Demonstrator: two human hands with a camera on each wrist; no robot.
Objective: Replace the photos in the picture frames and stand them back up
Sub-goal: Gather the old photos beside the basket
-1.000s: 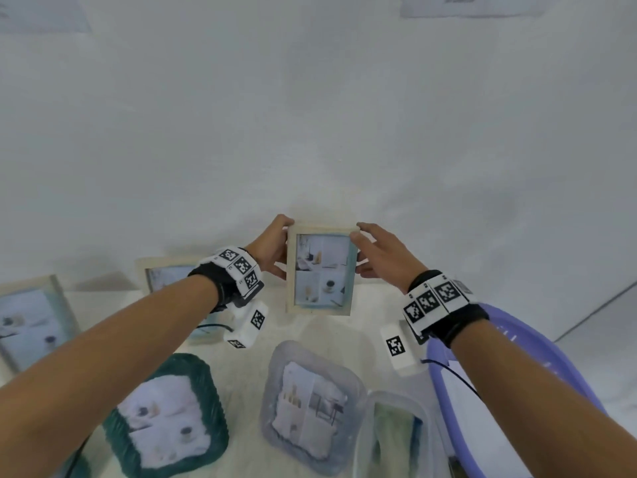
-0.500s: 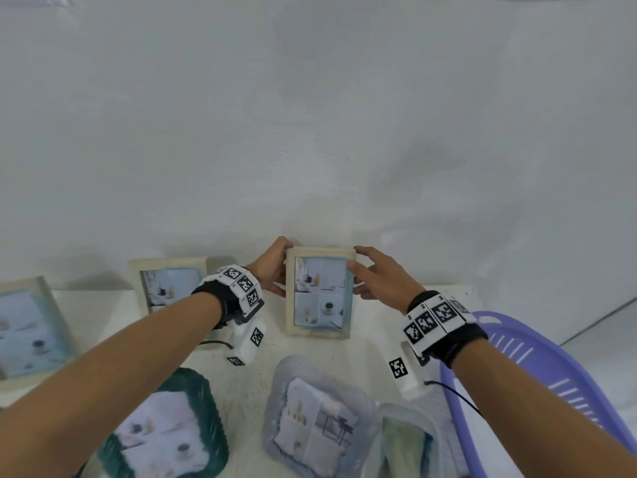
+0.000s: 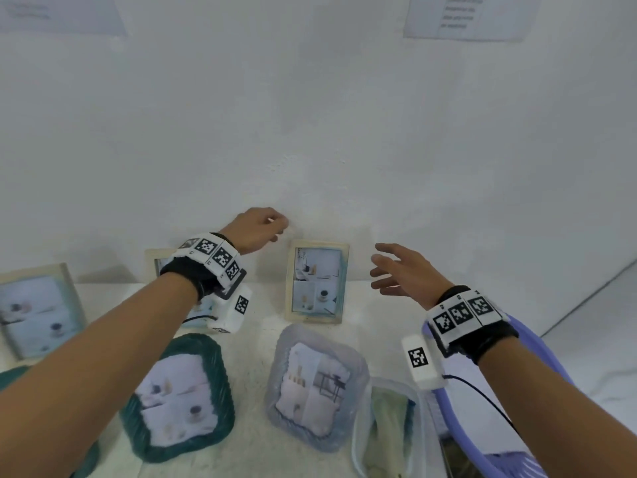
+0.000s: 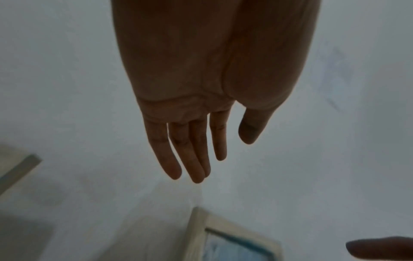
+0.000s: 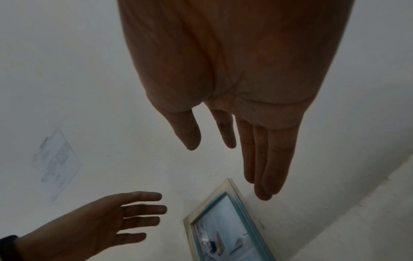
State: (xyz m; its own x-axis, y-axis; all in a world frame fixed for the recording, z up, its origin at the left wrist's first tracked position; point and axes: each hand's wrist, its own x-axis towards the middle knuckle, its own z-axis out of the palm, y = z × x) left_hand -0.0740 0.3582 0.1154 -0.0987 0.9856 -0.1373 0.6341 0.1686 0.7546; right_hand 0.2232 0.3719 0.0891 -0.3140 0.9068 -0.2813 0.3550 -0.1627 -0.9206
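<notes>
A: Left to right, what's on the table [image 3: 358, 305]?

B: A pale wooden frame far left [image 3: 38, 310], another partly behind the left wrist [image 3: 162, 260], a green woven frame [image 3: 179, 396] lying flat, then the upright wooden frame [image 3: 317, 281] at the wall, a grey woven frame [image 3: 315, 386] flat before it, a clear container [image 3: 386, 429], and a purple basket [image 3: 548, 367].

A: And the hands?

B: The left hand [image 3: 256, 229] hangs above-left of the upright frame, fingers straight in the wrist view, holding nothing. The right hand [image 3: 401, 274] is spread, just right of it, empty, not touching.

A: Any writing?

B: Two wall sheets, the left one [image 3: 62, 13] and the right one [image 3: 465, 17], are too blurred to read. The wristbands [image 3: 215, 255] carry black-and-white square markers.
</notes>
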